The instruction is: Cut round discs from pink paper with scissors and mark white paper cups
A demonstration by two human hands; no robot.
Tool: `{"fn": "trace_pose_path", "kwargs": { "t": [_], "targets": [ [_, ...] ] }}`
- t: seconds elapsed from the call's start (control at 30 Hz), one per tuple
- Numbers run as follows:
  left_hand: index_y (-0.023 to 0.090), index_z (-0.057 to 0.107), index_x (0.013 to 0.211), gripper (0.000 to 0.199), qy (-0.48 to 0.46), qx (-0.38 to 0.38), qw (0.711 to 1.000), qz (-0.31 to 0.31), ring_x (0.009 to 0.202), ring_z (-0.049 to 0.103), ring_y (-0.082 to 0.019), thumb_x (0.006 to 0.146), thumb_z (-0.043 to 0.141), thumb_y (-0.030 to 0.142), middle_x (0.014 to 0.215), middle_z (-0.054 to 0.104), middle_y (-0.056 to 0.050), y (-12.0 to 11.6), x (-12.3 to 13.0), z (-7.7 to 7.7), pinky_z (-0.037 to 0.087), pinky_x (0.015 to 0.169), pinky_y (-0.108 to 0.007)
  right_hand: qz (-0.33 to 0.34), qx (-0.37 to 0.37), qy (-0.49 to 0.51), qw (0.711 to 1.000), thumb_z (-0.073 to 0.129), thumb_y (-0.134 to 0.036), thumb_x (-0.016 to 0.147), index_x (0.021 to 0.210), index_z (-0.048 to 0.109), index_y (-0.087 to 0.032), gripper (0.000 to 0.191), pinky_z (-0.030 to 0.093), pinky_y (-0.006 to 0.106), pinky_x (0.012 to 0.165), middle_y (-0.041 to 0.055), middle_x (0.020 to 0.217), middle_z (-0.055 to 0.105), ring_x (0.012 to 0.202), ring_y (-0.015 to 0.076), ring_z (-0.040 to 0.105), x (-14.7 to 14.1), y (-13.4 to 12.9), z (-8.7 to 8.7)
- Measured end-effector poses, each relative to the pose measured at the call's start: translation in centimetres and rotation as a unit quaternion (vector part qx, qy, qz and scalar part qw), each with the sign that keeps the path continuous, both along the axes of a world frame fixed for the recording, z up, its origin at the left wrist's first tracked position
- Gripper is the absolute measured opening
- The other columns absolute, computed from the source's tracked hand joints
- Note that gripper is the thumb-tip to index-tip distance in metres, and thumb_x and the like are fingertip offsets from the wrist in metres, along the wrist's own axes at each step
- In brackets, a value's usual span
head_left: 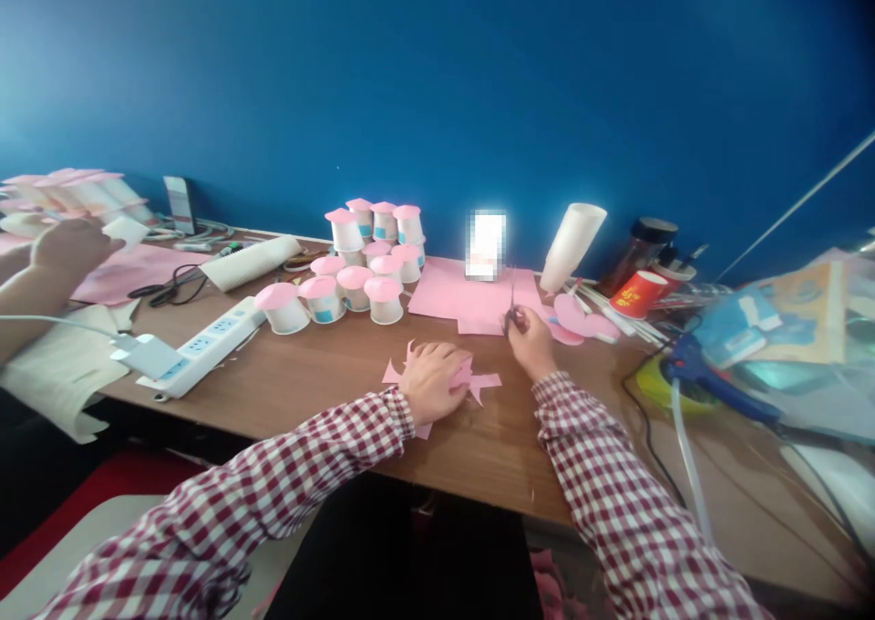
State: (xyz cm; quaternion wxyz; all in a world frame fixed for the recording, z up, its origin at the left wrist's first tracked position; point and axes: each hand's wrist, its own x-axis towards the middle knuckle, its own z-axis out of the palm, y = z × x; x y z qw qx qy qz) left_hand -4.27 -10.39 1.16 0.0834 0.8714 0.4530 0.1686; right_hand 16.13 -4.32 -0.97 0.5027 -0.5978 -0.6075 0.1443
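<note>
My left hand (436, 383) lies over pink paper scraps (487, 382) on the brown table, its fingers bent and pressed together; whether it grips any of them is hidden. To its right, my right hand (531, 342) is closed on dark-handled scissors (512, 303), whose blades point up toward the wall. Beyond the hands lies a large pink paper sheet (437, 290). Pink paper circles (571, 317) lie just past my right hand. Several white cups with pink paper tops (384, 299) stand to the left of the sheet.
A power strip (211, 342) lies at the left, near another person's hands (75, 251). A tilted cup stack (572, 246) stands by the wall. At right are a red cup (638, 294), a blue glue gun (717, 383) with a cable, and plastic bags (772, 315).
</note>
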Motion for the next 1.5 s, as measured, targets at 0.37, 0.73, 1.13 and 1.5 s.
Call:
{"fn": "trace_pose_path", "kwargs": {
  "t": [0.37,0.73,1.13,1.5],
  "targets": [
    [0.022,0.064,0.085,0.017,0.025,-0.031,0.998,-0.055,0.097,0.050,-0.023,0.078,0.052,0.031,0.099,0.056,-0.006,0.1,2.4,-0.3,0.040,0.087,-0.039,0.006,-0.005,0.005,1.000,0.054,-0.050,0.077,0.100,0.062,-0.013,0.044,0.051,0.036,0.071,0.0137,0.088,0.070,0.078,0.0241,0.065,-0.1,-0.2,0.2],
    [0.031,0.029,0.139,0.102,0.101,-0.143,0.979,-0.100,0.132,0.023,-0.035,0.050,0.068,0.062,0.146,0.029,-0.009,1.2,-8.0,2.2,0.018,0.104,-0.053,0.000,-0.003,-0.022,1.000,0.055,-0.051,0.076,0.101,0.062,-0.012,0.046,0.051,0.036,0.072,0.0135,0.089,0.070,0.079,0.0244,0.065,0.0,0.3,-0.3],
    [0.021,0.056,0.109,0.042,-0.002,-0.036,0.998,-0.044,0.105,0.049,-0.026,0.071,0.059,0.038,0.112,0.056,-0.009,1.5,-4.1,1.5,0.038,0.092,-0.040,0.005,-0.019,-0.005,1.000,0.055,-0.050,0.076,0.101,0.062,-0.013,0.045,0.051,0.037,0.073,0.0134,0.088,0.070,0.079,0.0246,0.066,-0.1,0.0,0.0],
    [0.034,0.023,0.140,0.098,0.065,-0.067,0.993,-0.073,0.133,0.017,-0.040,0.056,0.056,0.073,0.149,0.021,-0.009,0.5,-1.1,-0.2,0.009,0.101,-0.064,0.003,-0.010,-0.025,1.000,0.054,-0.049,0.077,0.098,0.063,-0.013,0.042,0.050,0.037,0.075,0.0135,0.089,0.070,0.081,0.0250,0.065,-0.2,0.0,0.1]
  ]
}}
